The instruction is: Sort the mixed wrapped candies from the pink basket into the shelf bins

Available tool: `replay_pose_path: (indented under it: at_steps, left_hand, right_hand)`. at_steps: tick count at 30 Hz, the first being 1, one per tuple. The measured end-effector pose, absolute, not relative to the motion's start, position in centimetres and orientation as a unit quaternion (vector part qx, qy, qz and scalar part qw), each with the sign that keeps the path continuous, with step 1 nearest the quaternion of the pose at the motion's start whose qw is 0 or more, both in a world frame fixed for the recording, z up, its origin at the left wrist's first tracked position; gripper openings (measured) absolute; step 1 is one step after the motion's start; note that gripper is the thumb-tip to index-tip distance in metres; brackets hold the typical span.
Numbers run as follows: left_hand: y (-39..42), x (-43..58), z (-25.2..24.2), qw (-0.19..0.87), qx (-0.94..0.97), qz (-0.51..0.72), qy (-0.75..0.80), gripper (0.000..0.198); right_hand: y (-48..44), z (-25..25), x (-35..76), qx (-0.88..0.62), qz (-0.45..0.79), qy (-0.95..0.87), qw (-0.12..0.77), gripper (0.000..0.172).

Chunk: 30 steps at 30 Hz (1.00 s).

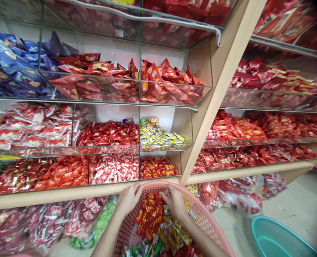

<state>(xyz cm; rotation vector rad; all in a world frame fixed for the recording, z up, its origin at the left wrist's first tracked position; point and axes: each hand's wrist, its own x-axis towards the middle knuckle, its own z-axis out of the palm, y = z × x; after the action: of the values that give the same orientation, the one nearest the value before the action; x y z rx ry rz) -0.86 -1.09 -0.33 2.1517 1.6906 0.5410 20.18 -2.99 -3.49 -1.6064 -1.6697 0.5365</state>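
Observation:
A pink perforated plastic basket [210,223] stands below the shelves. Inside are red-wrapped candies [151,214], yellow-wrapped candies [171,235] and some green-wrapped candies [144,248]. At the far left part of the rim is my left hand [128,200], its fingers curled closed; what they hold, if anything, is hidden. My right hand [173,201] hangs over the candies near the back of the basket. Its fingers are bent into a pinch, and I cannot make out anything between them.
Ahead, a bin of red-and-yellow candies [158,167] sits on the lowest shelf, beside pink-and-white candies [115,169]. Yellow candies [158,137] fill a bin above. A wooden upright [217,101] divides the shelving. Bagged candies [51,221] lie underneath. A teal basin [278,237] stands right.

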Motion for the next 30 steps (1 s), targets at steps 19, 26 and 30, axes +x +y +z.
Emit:
replay_pose_path:
  at_steps: [19, 26, 30]
  left_hand:
    - [-0.9, -0.9, -0.4, 0.171, 0.761, 0.184, 0.598, 0.041]
    - [-1.0, -0.9, -0.4, 0.161, 0.757, 0.179, 0.608, 0.042]
    - [-1.0, -1.0, -0.6, 0.17, 0.759, 0.194, 0.598, 0.04]
  right_hand:
    - [0.6, 0.2, 21.1, -0.611, -0.028, -0.718, 0.332, 0.017]
    - [4.9, 2.0, 21.3, -0.71, -0.071, -0.68, 0.168, 0.022]
    - [5.2, 1.7, 21.0, -0.718, -0.071, -0.678, 0.139, 0.022]
